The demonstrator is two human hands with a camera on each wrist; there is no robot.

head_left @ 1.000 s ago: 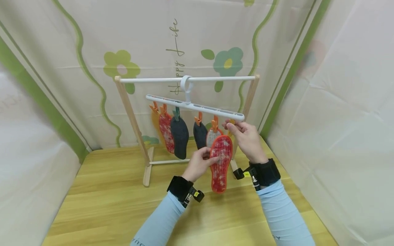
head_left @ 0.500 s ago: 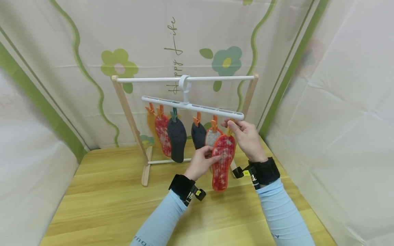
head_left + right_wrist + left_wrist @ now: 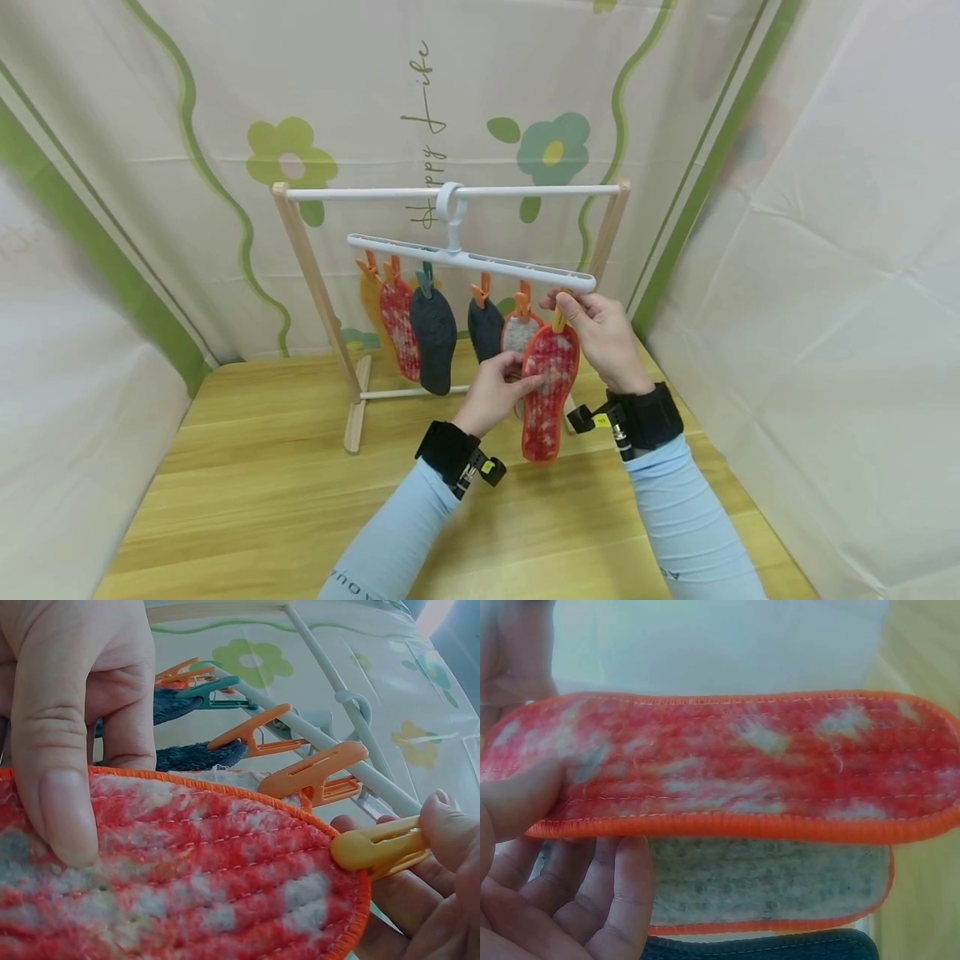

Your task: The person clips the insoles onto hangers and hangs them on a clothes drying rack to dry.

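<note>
Left hand (image 3: pixel 497 390) grips the red felt insole (image 3: pixel 549 392) at its upper half: thumb on the near face, other fingers curled behind it. The left wrist view confirms this: thumb pad flat on the red mottled face (image 3: pixel 727 761), fingers (image 3: pixel 592 892) under the orange stitched edge.

Right hand (image 3: pixel 600 333) pinches the yellow clothespin (image 3: pixel 558 319) between thumb and fingers. In the right wrist view the yellow clothespin (image 3: pixel 375 844) has its tip right at the top edge of the insole (image 3: pixel 187 885); whether the peg actually bites the felt I cannot tell. The left thumb (image 3: pixel 64 750) is pressed on the insole face in that view.

The insole hangs upright under the right end of the white peg hanger (image 3: pixel 472 260), toe up, heel down, clear of the wooden table (image 3: pixel 247 500). Just behind it and overlapping: a grey insole with orange trim (image 3: pixel 517 333) on an orange clothespin (image 3: pixel 522 300).

Along the hanger bar toward its left end: a dark insole (image 3: pixel 486 327) on an orange clip, a larger dark grey insole (image 3: pixel 433 337) on a green clip (image 3: pixel 425 277), another red mottled insole (image 3: pixel 396 317), then an orange one (image 3: pixel 369 296) at the far left, mostly hidden.

The hanger's ring (image 3: pixel 450 204) sits on the white rail of the wooden drying rack (image 3: pixel 315 283), which stands at the table's back edge. Floral backdrop cloth (image 3: pixel 300 158) behind; plain white cloth panels left and right. Both forearms are in light blue sleeves with black wrist straps.
</note>
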